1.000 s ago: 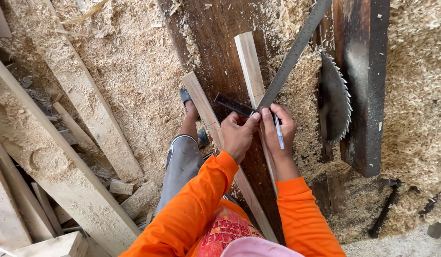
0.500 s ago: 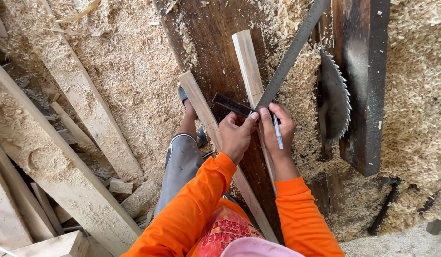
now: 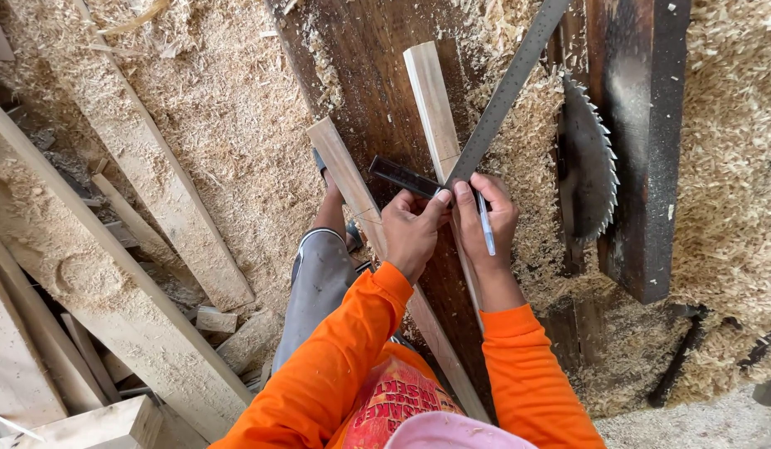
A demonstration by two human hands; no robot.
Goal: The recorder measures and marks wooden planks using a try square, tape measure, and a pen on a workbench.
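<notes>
- Hands meet at a metal square [image 3: 494, 100] laid across a pale wood strip [image 3: 435, 108] on the dark saw table [image 3: 377, 75].
- Left hand [image 3: 412, 233] — fingers curled, pinching the square's corner against the strip.
- Right hand [image 3: 485, 220] — fingers closed around a pen [image 3: 486, 226], fingertips also touching the square.
- Circular saw blade [image 3: 589, 166] stands just right of the hands, amid sawdust.

Matt grey metal square [image 3: 502, 91], pale smooth-planed wood strip [image 3: 431, 100], dark rough bench [image 3: 369, 91], toothed steel blade [image 3: 589, 170].
</notes>
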